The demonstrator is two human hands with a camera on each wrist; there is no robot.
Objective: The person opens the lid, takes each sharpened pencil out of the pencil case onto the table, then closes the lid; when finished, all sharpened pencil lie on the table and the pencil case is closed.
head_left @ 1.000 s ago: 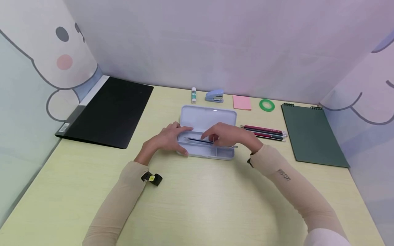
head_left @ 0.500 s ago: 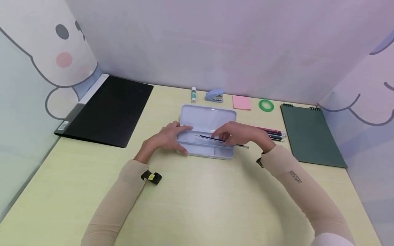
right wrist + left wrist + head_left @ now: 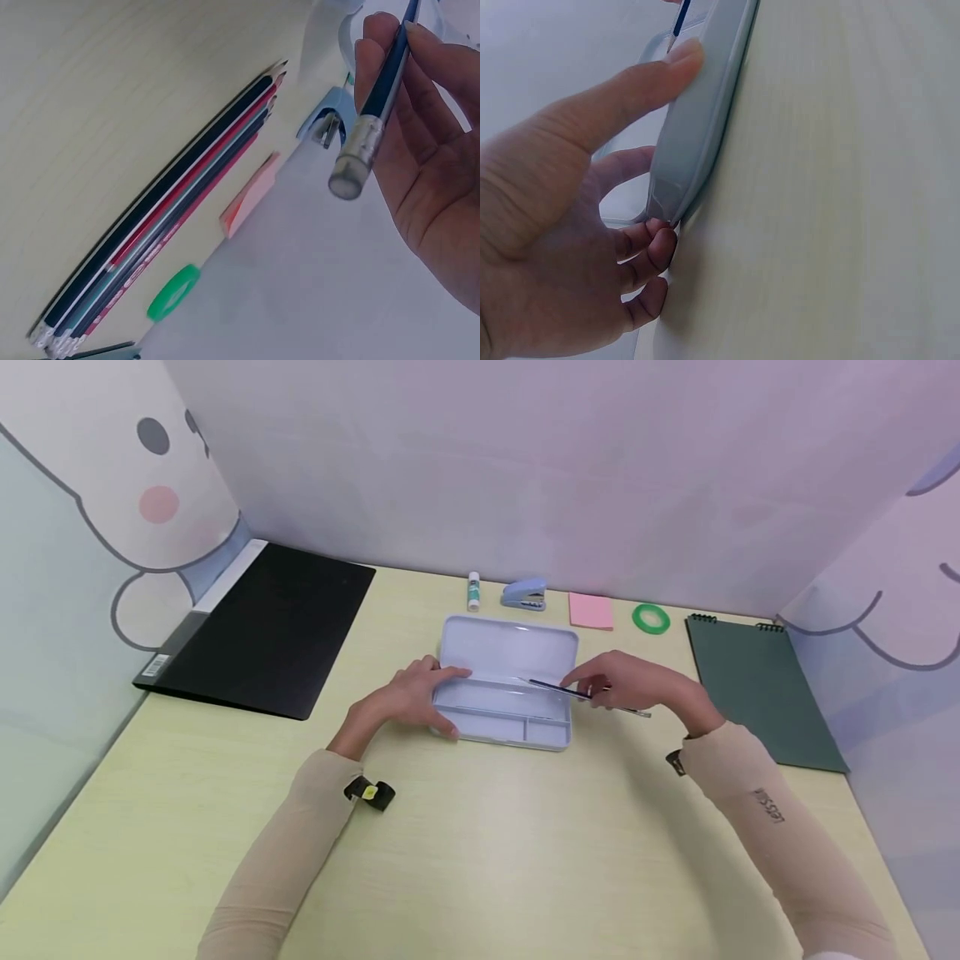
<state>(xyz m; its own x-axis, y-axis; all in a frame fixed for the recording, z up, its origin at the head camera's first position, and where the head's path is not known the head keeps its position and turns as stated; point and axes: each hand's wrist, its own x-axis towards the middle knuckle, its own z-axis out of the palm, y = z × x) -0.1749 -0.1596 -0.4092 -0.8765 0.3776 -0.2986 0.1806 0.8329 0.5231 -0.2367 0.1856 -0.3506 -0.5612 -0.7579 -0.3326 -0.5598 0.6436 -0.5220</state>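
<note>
An open pale-blue pencil case [image 3: 502,725] lies on the table, its lid tipped back and its compartments showing no pencils. My left hand [image 3: 412,695] grips the case's left end, thumb at the front wall and fingers around the far side. In the left wrist view the thumb of that hand [image 3: 562,202] lies along the case wall [image 3: 705,97]. Between thumb and fingers, my right hand [image 3: 626,681] pinches a dark blue pencil [image 3: 551,687] above the case's right end, sharpened tip to the left. Its eraser end [image 3: 352,166] faces the right wrist camera.
Several pencils [image 3: 161,202], dark and red, lie side by side right of the case. Along the back stand a glue stick [image 3: 473,592], stapler [image 3: 524,594], pink sticky notes [image 3: 590,611] and green tape roll [image 3: 651,618]. A black folder [image 3: 277,627] lies left, a dark green notebook [image 3: 765,685] right.
My right hand has lifted the pencil out of the case's long compartment and moved it rightward, over the case's right edge. My left hand has stayed on the case's left end.
</note>
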